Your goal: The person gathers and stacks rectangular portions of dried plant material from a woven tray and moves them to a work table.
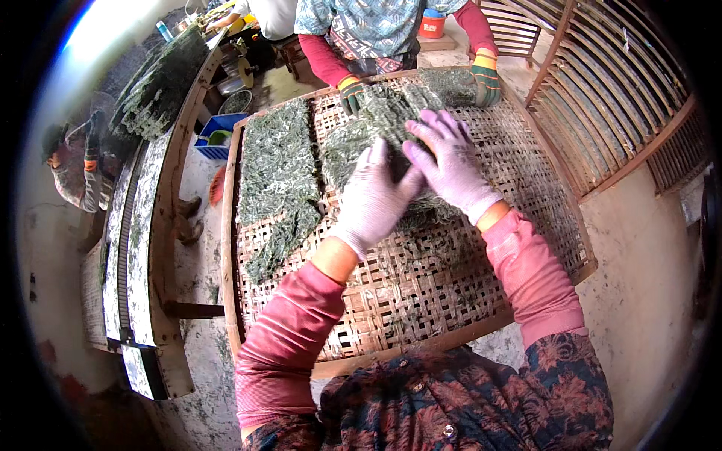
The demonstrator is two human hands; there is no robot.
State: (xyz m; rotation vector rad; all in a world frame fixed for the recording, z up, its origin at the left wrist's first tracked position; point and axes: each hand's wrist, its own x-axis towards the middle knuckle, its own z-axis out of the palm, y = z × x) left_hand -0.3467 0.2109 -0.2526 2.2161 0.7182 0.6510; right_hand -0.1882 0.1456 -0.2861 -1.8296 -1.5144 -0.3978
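Observation:
Both of my hands wear thin pale gloves and rest on a dark green, stringy sheet (392, 113) that looks like seaweed, near the middle of a woven slatted rack (421, 301). My left hand (380, 194) lies over its near left part, fingers stretched forward and thumb out. My right hand (451, 161) is spread over its right side, its thumb close to my left one. The sheet's underside is hidden. A longer, similar sheet (278, 161) lies on the rack's left part, with a ragged strip trailing toward me.
Opposite, a co-worker's gloved hands (486, 78) touch the rack's far side, near a rolled green bundle (447, 86). Slatted racks (613, 90) stand at right. Left are a long bench (154, 248), a green pile (162, 86), a blue crate (218, 135) and another person (79, 161).

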